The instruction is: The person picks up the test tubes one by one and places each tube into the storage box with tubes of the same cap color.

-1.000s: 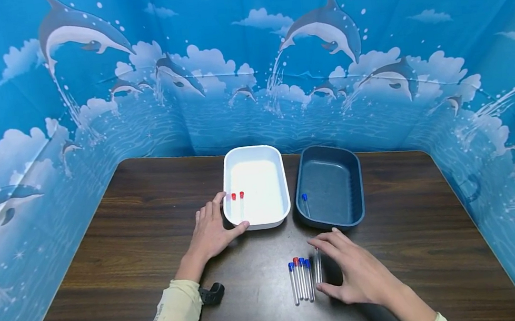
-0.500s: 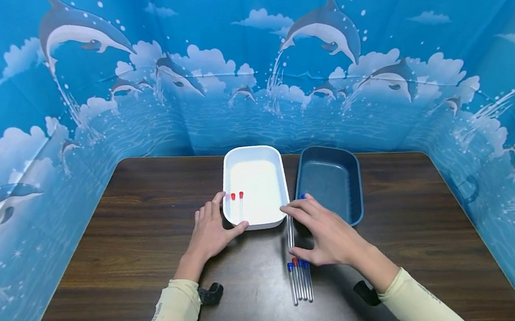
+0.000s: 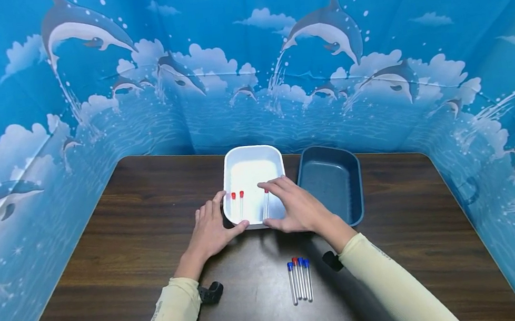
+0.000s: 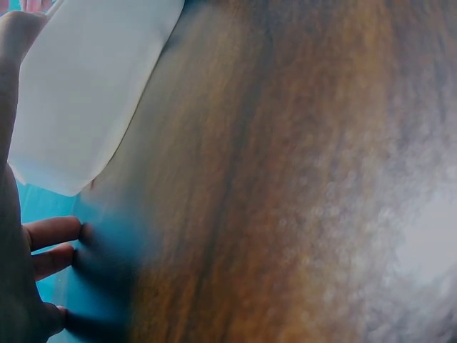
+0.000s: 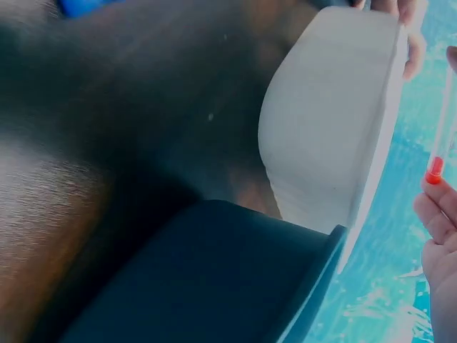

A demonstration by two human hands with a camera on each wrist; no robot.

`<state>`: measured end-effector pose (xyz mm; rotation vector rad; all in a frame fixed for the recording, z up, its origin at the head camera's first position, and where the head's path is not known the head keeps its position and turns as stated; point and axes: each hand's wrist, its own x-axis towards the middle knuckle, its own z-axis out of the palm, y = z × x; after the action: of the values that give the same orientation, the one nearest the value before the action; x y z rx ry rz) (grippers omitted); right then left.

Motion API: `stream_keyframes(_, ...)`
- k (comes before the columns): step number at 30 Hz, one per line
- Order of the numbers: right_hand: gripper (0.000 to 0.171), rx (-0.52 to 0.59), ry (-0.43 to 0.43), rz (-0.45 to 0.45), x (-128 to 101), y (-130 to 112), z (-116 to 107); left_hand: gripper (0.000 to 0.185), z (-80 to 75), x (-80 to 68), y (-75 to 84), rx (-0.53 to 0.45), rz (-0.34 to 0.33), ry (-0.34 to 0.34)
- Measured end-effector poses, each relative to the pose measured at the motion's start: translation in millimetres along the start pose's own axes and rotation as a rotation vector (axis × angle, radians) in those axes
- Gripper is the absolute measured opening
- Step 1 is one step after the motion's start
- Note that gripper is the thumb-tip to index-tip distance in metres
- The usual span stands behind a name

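A white tray (image 3: pixel 251 153) stands mid-table with two red-capped tubes (image 3: pixel 238 203) lying in its left part. My left hand (image 3: pixel 212 230) rests at its near-left corner, with straight fingers along the side wall and the thumb against the front wall. My right hand (image 3: pixel 293 208) reaches over the tray's near-right part and pinches a red-capped tube (image 3: pixel 266 205) between thumb and fingers, low over the tray floor. The right wrist view shows that tube's red cap (image 5: pixel 434 170) by my fingers (image 5: pixel 437 218), beyond the white tray (image 5: pixel 328 121).
A dark blue tray (image 3: pixel 335 173) stands right of the white one, close beside it. Several tubes (image 3: pixel 299 278) with red and blue caps lie side by side on the dark wooden table (image 3: pixel 128 239) near me. Blue dolphin-print walls enclose three sides.
My right hand picked one tube up from beside the row on the table and carried it forward and left, over the white tray. The left hand has stayed put.
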<state>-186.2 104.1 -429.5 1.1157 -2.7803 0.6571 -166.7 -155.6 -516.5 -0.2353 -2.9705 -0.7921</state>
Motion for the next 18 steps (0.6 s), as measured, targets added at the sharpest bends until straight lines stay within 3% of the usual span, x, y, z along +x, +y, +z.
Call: stream_keyframes(18, 0.081, -0.075, -0.208, 0.120, 48, 7, 34, 0.108, 0.3, -0.3, -0.4, -0.007, 0.005, -0.009)
